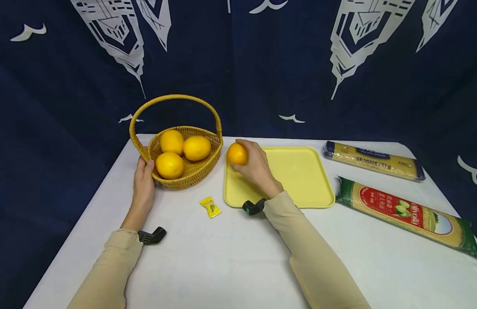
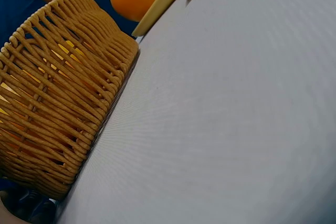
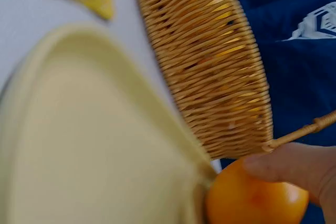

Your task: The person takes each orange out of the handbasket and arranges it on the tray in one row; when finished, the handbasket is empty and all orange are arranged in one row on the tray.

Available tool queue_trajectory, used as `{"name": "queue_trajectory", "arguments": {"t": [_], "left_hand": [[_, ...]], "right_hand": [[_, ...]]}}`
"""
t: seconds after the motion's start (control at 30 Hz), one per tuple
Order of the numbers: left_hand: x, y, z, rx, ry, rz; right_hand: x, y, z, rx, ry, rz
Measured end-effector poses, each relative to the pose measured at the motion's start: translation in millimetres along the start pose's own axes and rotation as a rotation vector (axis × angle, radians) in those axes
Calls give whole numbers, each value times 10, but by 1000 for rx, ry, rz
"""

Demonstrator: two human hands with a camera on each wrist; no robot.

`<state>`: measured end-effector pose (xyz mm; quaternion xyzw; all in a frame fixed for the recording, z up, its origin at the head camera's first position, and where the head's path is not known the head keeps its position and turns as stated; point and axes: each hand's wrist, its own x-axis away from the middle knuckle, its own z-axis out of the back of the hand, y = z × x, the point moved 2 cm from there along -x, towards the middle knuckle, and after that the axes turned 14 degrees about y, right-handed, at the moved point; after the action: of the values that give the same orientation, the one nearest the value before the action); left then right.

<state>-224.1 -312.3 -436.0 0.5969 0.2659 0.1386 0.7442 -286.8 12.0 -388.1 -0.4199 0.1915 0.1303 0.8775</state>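
Note:
In the head view my right hand grips an orange over the left part of a yellow tray. The right wrist view shows the thumb lying across the orange, beside the tray's edge. My left hand holds the left side of a wicker basket by the rim near the handle's base, its thumb in front and its other fingers mostly hidden. Inside the basket lie three yellow-orange fruits, one of them more oval. The basket stands upright, left of the tray.
A small yellow wrapped candy lies in front, between basket and tray. To the right are a blue-ended spaghetti pack and a green-ended pasta pack. A dark blue printed curtain hangs behind the white table.

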Motion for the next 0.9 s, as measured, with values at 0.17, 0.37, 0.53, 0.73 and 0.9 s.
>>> {"name": "queue_trajectory", "arguments": {"t": [0.17,0.37,0.53,0.73,0.9], "left_hand": [[14,-10,-10,8,-2,10],[-1,-7,-4,10,4,7],[-13,6,-12,14,-4,19],[48,182,-10,7,-16,28],[-8,20,3,-2,-7,28]], "right_hand": [[24,50,-100,-3,55,33],[14,53,-138,-8,66,24],[5,45,-90,2,19,-30],[-34,17,15,2,15,-57],[-36,-96,40,-22,46,-5]]}}
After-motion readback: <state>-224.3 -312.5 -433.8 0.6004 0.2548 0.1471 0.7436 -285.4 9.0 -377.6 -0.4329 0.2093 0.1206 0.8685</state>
